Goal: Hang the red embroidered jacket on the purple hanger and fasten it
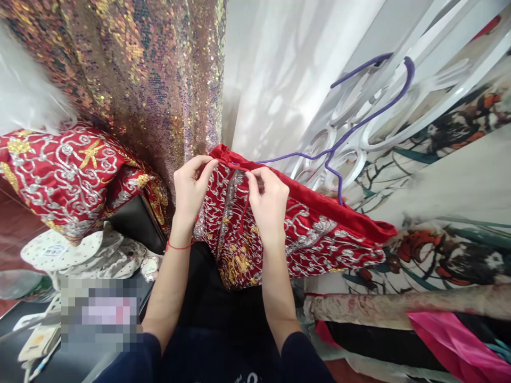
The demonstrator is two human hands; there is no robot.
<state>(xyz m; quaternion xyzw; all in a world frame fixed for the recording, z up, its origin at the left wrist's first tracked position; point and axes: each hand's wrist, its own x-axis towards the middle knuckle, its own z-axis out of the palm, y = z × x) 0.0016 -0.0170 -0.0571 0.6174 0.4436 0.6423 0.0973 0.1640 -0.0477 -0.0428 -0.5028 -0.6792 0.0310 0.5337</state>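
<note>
A red garment (319,234) with silver and gold embroidery hangs on a purple hanger (359,125) in front of me. My left hand (191,186) pinches the garment's top edge at the neckline, fingers closed on the cloth. Close beside it, my right hand (269,199) also pinches the top edge, fingers curled on the fabric. A thin red thread circles my left wrist. The hanger's hook rests over a white ornate metal rail (399,101).
A sequined gold curtain (151,80) and white sheer curtain (287,69) hang behind. Another red embroidered cloth (64,175) lies at left over a black object. Floral printed fabric (447,234) and pink cloth (459,340) sit at right. White patterned items and cables lie lower left.
</note>
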